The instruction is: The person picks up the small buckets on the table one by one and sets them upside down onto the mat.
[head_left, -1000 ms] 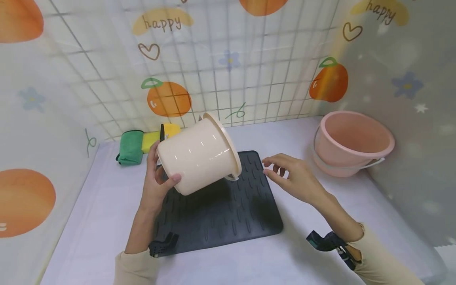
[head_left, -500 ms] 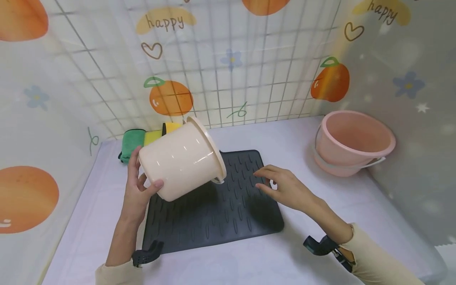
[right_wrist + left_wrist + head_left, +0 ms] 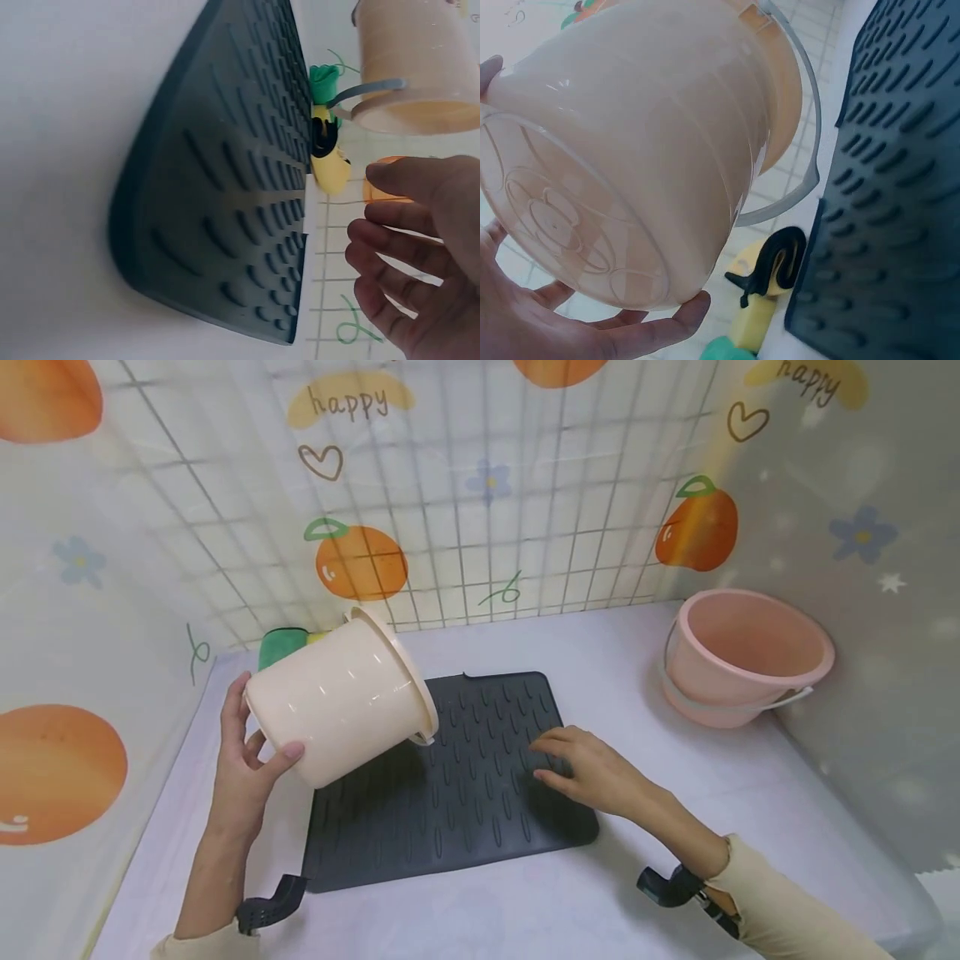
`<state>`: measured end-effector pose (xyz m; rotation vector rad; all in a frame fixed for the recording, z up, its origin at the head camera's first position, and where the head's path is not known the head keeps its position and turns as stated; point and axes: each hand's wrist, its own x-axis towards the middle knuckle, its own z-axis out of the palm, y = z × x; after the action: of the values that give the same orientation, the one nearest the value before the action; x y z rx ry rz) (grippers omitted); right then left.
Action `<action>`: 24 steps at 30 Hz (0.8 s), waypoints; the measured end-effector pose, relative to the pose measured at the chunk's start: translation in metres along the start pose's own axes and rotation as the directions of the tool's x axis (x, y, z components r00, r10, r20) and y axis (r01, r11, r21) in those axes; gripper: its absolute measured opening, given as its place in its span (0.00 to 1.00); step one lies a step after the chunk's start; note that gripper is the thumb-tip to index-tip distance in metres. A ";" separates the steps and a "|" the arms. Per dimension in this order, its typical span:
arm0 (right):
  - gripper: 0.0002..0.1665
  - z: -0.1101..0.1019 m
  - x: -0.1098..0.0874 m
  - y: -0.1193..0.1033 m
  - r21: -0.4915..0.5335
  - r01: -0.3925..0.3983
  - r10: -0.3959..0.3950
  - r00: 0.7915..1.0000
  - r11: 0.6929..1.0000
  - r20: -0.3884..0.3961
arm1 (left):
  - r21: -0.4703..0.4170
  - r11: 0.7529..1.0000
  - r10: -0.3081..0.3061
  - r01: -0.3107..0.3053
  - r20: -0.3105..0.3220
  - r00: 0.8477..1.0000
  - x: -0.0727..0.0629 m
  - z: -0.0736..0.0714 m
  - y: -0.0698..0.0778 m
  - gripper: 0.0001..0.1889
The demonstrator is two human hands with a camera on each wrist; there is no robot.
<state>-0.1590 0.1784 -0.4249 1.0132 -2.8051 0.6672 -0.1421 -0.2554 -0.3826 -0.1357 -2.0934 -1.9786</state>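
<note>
My left hand [image 3: 243,777] grips a cream bucket [image 3: 337,697] by its bottom end, thumb on the near side and fingers on the far side. The bucket is tipped on its side in the air, its mouth facing right, over the left part of a black ribbed mat [image 3: 487,793]. In the left wrist view its moulded base [image 3: 562,217] and grey handle [image 3: 810,142] show. My right hand [image 3: 596,772] hovers over the right part of the mat, holding nothing, its fingers loosely bent and apart from the thumb.
A pink bucket [image 3: 720,693] with a grey handle stands upright at the back right. Behind the cream bucket lie a green cloth roll [image 3: 281,647] and yellow items [image 3: 754,322] by the wall. A white cloth [image 3: 450,918] covers the table.
My left hand has carried the tilted cream bucket leftward, uncovering more of the mat and hiding the yellow items. My right hand has moved slightly left and toward me.
</note>
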 end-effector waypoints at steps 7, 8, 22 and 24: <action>0.24 0.015 -0.005 0.005 -0.026 0.021 -0.020 0.999 0.999 0.034 | 0.021 1.000 -0.011 0.012 -0.019 1.000 -0.003 -0.017 0.005 0.52; 0.25 0.016 -0.005 0.006 -0.032 0.026 -0.025 0.999 0.999 0.037 | 0.033 0.999 -0.014 0.015 -0.025 1.000 -0.004 -0.019 0.005 0.52; 0.27 0.039 -0.013 0.008 -0.097 0.013 -0.003 0.994 0.995 0.108 | 0.237 0.971 -0.029 0.043 -0.061 0.998 -0.010 -0.051 0.013 0.52; 0.27 0.041 -0.014 0.007 -0.096 0.020 -0.010 0.995 0.995 0.100 | 0.320 0.946 -0.029 0.051 -0.072 0.997 -0.011 -0.058 0.015 0.52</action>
<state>-0.1500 0.1743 -0.4678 1.0779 -2.8792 0.4856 -0.1210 -0.3106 -0.3682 0.0353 -2.3552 -1.6070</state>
